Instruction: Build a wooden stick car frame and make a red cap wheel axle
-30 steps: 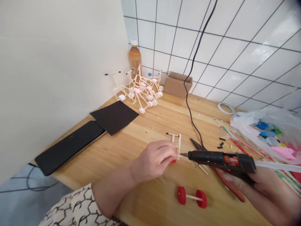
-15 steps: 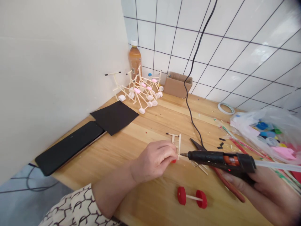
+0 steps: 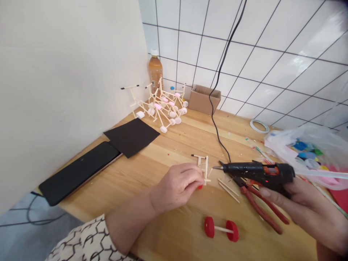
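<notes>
The glue gun [image 3: 246, 169], clamped in the right hand [image 3: 304, 203], rose from the stick frame [image 3: 206, 168] pinched in the left hand [image 3: 178, 183].

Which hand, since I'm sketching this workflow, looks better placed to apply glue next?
Right, probably: the right hand holds the glue gun, its nozzle just off the stick frame, while the left hand grips that frame.

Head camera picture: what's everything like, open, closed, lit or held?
Glue gun: in right grip, red light on
Stick frame: in left grip
Pliers: lying, handles spread
Bottle: upright, capped
Cardboard box: open-topped
Wheeled stick models: clustered
Red wheels: joined by stick
Plastic bag: holding colorful pieces
Tape roll: lying flat
Black sheet: flat
Phone-like slab: dark
</notes>
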{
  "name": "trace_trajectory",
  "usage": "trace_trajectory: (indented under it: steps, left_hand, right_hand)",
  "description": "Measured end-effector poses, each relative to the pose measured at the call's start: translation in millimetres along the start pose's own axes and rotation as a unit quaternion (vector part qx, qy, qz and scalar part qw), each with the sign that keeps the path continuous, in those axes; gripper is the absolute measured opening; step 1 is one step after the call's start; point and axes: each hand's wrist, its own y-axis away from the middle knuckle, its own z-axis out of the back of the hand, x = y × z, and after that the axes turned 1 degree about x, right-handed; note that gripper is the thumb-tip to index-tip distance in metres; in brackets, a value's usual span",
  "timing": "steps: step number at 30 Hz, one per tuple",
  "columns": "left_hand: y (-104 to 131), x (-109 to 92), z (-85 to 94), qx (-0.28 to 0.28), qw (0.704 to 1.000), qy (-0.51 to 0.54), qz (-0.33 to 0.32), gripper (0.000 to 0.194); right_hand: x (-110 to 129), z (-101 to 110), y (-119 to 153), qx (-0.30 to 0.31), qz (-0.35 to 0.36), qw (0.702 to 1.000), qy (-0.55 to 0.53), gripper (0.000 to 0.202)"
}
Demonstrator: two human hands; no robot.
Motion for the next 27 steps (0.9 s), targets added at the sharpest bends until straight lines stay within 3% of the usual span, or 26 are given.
trace_trajectory:
  steps: [3,20,27]
  left_hand:
    - [0,1,-0.4,-0.001,1.0,0.001,-0.003,0.011]
    - [1,3,-2.2,-0.007,1.0,0.003,-0.004,0.01]
    - [1,2,-2.7,-0.003,1.0,0.011,0.0,0.011]
  right_hand:
    - [0,1,-5,0.048,-0.014,0.998,-0.042,0.03]
    - [-23,5,-13,0.04,-0.06,0.984,-0.163,0.034]
    - [-11,5,-19,0.069,-0.069,0.965,-0.243,0.037]
